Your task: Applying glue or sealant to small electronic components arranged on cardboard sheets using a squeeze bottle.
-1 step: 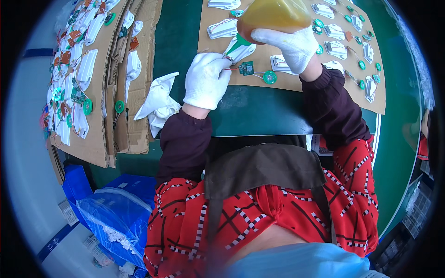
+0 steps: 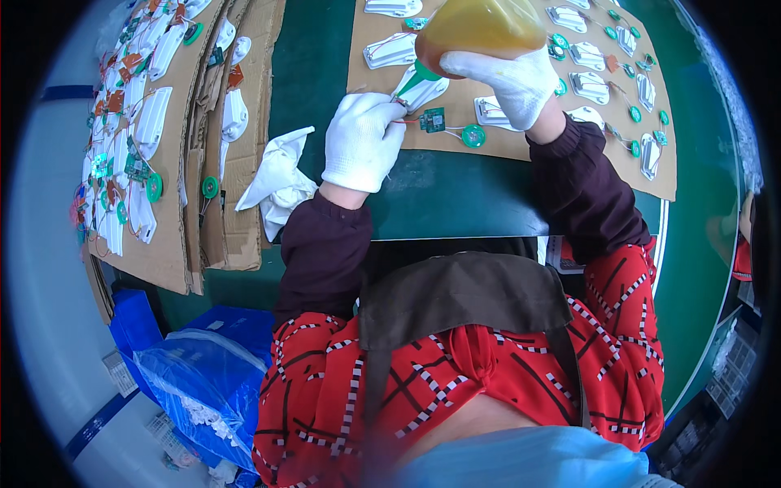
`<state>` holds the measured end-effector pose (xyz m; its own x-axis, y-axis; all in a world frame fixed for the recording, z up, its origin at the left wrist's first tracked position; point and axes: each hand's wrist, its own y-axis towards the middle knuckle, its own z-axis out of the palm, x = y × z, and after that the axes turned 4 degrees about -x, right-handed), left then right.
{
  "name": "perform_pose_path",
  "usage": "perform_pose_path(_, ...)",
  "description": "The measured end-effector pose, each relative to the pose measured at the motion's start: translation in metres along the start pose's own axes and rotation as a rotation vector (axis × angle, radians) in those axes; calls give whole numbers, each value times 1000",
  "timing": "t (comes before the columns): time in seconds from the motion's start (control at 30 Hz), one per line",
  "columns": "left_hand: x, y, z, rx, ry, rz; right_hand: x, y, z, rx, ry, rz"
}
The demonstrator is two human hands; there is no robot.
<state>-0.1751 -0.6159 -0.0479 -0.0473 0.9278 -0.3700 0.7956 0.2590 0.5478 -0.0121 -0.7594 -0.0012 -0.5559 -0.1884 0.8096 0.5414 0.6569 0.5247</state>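
Amber bottle (image 2: 482,28) cut off by top edge (cardboard sheet (image 2: 370,80) too).

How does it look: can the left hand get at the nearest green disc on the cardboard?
Probably yes: the disc lies uncovered, right of the left hand, with a small green board and wires between. The fingers, though, seem occupied near the green tip of the bottle.

White-gloved left hand (image 2: 364,142) curled inward, white-gloved right hand (image 2: 521,88) gripping, wrists (image 2: 344,196) bare, dark-sleeved forearms (image 2: 327,248) extended forward
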Motion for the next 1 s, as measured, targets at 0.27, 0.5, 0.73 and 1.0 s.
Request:
perform_pose_path(0.27, -1, -1, 0, 4, -7, -4, 18, 0, 6, -106, 322, 168)
perform_pose_path(0.5, -2, 0, -1, 7, 12, 0, 4, -1, -7, 23, 3, 47)
perform_pose_path(0.73, -2, -1, -2, 29, -10, -56, -9, 1, -9, 49, 72, 16)
perform_pose_path(1.0, -3, -2, -4, 16, -29, -70, -6, -1, -6, 18, 78, 63)
